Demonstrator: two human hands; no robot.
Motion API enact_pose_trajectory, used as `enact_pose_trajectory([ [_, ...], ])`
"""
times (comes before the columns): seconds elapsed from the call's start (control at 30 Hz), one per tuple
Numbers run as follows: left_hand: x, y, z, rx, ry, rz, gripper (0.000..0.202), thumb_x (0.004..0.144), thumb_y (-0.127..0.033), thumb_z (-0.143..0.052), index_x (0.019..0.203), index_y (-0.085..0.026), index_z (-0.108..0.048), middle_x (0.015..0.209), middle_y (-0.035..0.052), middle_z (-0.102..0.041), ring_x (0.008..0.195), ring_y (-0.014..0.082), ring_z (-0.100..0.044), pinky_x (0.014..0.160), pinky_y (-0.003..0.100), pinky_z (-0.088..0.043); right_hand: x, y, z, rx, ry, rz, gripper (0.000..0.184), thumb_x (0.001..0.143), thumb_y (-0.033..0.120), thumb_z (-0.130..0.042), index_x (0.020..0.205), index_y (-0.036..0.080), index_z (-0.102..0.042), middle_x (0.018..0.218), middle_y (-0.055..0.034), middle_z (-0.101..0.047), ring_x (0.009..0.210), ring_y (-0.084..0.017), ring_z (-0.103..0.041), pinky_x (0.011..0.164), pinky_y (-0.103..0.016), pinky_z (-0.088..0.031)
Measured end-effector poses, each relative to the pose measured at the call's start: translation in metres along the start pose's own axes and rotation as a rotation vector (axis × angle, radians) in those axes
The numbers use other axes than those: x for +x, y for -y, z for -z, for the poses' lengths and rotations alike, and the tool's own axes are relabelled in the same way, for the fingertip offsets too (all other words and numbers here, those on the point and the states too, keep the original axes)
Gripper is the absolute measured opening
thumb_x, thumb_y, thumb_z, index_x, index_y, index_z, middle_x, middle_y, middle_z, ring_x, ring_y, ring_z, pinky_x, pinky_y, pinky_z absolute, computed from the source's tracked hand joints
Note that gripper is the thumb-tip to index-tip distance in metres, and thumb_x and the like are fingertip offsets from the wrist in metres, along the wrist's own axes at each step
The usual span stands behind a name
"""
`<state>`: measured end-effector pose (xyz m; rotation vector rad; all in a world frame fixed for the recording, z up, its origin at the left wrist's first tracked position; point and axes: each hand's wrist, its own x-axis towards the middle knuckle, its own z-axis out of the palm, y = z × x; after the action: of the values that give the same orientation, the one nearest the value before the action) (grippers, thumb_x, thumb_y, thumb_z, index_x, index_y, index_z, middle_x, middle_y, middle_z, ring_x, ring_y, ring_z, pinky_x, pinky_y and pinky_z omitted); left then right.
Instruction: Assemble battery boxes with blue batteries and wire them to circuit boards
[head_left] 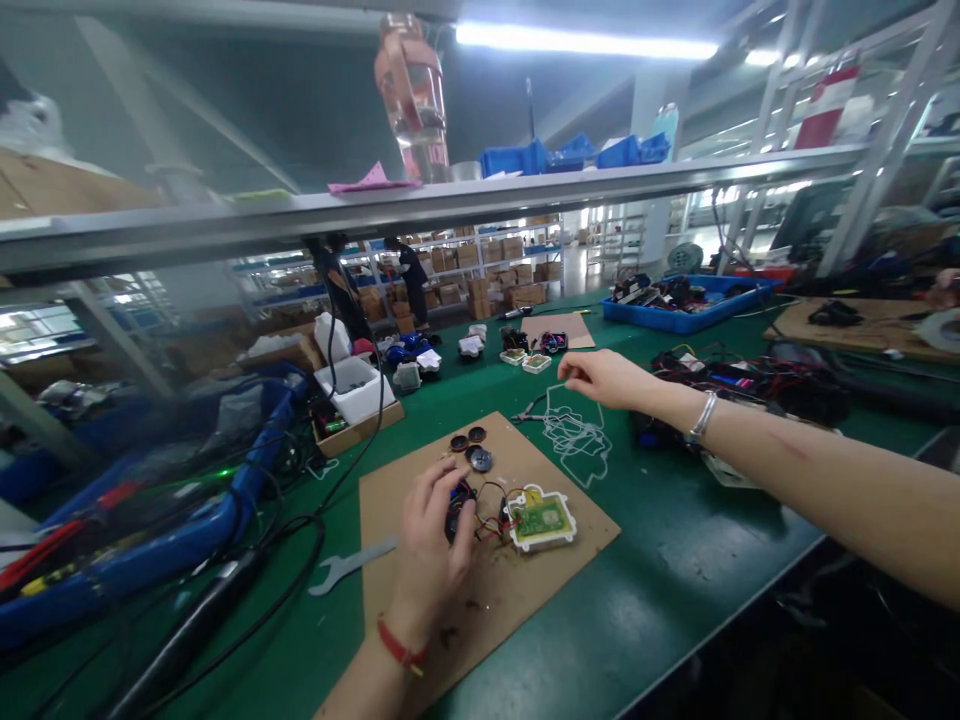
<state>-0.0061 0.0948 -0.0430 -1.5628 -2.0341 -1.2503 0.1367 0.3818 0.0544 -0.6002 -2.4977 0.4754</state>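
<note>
My left hand [431,530], with a red cord at the wrist, curls over a dark round part [459,512] trailing thin wires. Those wires run to a green circuit board in a white housing [541,518]. Both lie on a brown cardboard sheet [525,600], along with several dark round caps [478,458]. My right hand [600,380] hovers over the green bench mat [675,500], its fingertips drawn together near a loop of thin white wire [576,437]. Small pliers [529,411] lie just beside that loop.
A flat steel wrench [349,565] lies by the cardboard. A blue tray of parts [682,305] and a tangle of cables [750,385] sit to the right. At the left are a blue-framed object [150,540] and a white box [352,390]. A person [412,280] stands far back.
</note>
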Motion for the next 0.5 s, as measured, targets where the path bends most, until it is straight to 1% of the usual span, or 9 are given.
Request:
enact_pose_trajectory([
  [0.07,-0.001,-0.006,-0.004,-0.053,0.034,0.004,0.028,0.087,-0.020,-0.048,0.113,-0.023,-0.057,0.124,0.0098,-0.053,0.116,0.0255,-0.050,0.099,0.044,-0.040,-0.003,-0.004,0.000,-0.012,-0.001,0.005,0.012,0.074,0.016,-0.061,0.085,0.020,-0.063,0.076,-0.0019,-0.068,0.078,-0.020,-0.062,0.076,-0.030,-0.044],
  [0.17,-0.005,-0.011,-0.007,-0.127,0.071,0.023,0.026,0.086,-0.020,-0.049,0.109,-0.024,-0.060,0.123,0.0090,-0.054,0.115,0.0259,-0.050,0.099,0.044,-0.040,-0.004,-0.011,0.002,0.022,0.031,-0.006,0.011,0.070,0.015,-0.064,0.080,0.020,-0.063,0.069,-0.0006,-0.067,0.071,-0.019,-0.062,0.073,-0.029,-0.045],
  [0.27,-0.004,-0.015,-0.010,-0.174,0.075,0.045,0.024,0.085,-0.020,-0.050,0.107,-0.023,-0.061,0.121,0.0089,-0.055,0.114,0.0261,-0.051,0.099,0.044,-0.039,-0.001,-0.014,0.006,0.115,0.059,-0.028,0.009,0.073,0.016,-0.062,0.082,0.017,-0.062,0.067,-0.0014,-0.067,0.065,-0.017,-0.063,0.068,-0.028,-0.048],
  [0.37,0.004,-0.024,-0.013,-0.246,0.072,0.078,0.023,0.086,-0.020,-0.049,0.105,-0.022,-0.061,0.114,0.0085,-0.058,0.111,0.0241,-0.053,0.096,0.040,-0.041,-0.001,-0.011,0.008,0.240,0.076,-0.053,0.010,0.078,0.021,-0.057,0.087,0.016,-0.059,0.070,-0.0036,-0.067,0.066,-0.016,-0.065,0.066,-0.028,-0.051],
  [0.5,0.020,-0.038,-0.021,-0.382,0.072,0.148,0.023,0.086,-0.021,-0.050,0.108,-0.020,-0.058,0.108,0.0074,-0.060,0.096,0.0197,-0.059,0.086,0.034,-0.046,-0.010,0.000,0.008,0.379,0.103,-0.078,0.015,0.081,0.027,-0.056,0.090,0.016,-0.058,0.072,-0.0045,-0.067,0.066,-0.015,-0.064,0.063,-0.028,-0.052],
])
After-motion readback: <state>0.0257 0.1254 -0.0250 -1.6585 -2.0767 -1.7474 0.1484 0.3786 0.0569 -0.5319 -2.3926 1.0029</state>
